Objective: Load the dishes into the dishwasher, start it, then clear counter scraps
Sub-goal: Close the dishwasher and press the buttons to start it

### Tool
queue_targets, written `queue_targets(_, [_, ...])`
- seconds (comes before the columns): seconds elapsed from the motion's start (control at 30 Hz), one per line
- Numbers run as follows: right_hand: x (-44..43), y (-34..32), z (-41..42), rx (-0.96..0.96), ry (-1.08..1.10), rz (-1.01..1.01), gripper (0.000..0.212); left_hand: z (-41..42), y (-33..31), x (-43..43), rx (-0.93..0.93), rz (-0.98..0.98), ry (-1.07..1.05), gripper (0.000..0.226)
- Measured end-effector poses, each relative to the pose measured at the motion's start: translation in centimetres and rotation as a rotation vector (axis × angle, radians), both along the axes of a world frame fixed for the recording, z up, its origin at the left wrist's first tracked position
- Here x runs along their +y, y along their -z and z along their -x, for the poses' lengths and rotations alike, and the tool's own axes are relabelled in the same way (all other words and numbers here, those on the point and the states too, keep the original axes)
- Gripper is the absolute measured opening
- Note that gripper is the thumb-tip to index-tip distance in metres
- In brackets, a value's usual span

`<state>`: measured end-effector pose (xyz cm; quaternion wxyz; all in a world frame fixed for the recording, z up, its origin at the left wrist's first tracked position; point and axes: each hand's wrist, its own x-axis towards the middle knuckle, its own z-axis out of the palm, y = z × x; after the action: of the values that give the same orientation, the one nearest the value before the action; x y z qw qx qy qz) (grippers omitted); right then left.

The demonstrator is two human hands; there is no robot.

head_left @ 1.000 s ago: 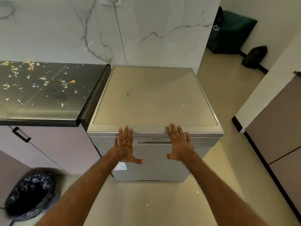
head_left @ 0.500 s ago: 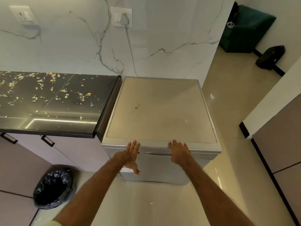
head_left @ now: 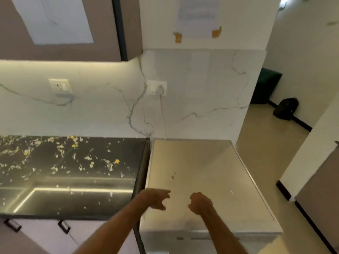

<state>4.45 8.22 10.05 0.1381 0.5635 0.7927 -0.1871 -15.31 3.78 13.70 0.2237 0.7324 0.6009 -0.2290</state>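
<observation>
This is a home kitchen. A dark polished counter (head_left: 82,198) runs along the left, strewn with pale food scraps (head_left: 88,157). Base cabinets (head_left: 45,235) with black handles (head_left: 64,227) sit below it. A wall cabinet (head_left: 55,24) hangs above, and a light strip (head_left: 64,65) glows under it. The far wall is white marble-look tile (head_left: 100,110) with two sockets (head_left: 59,86), one of them taking a white cord (head_left: 162,114). A steel dishwasher (head_left: 201,171) stands just right of the counter, touching its end. A paper (head_left: 198,15) is taped to the wall above it. On the right, beige floor (head_left: 266,143) leads to a far room where a black bag (head_left: 285,109) lies near a green seat (head_left: 267,85).
</observation>
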Motion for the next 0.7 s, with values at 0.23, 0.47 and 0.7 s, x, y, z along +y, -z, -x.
queue_targets(0.23, [7.7,-8.4,11.1,0.178,-0.045,-0.185,0.052,11.2,-21.0,9.5,0.345,-0.598,0.195,0.066])
queue_targets(0.47, [17.7,-14.7,20.3,0.297,-0.155,-0.398,0.071,15.2,-38.5,16.1,0.85,-0.993,0.369,0.061])
queue_targets(0.7, [26.5,-17.5,26.3,0.364,-0.207,-0.531,0.085,17.9,-41.5,20.1,0.968,-1.081,0.29,0.061])
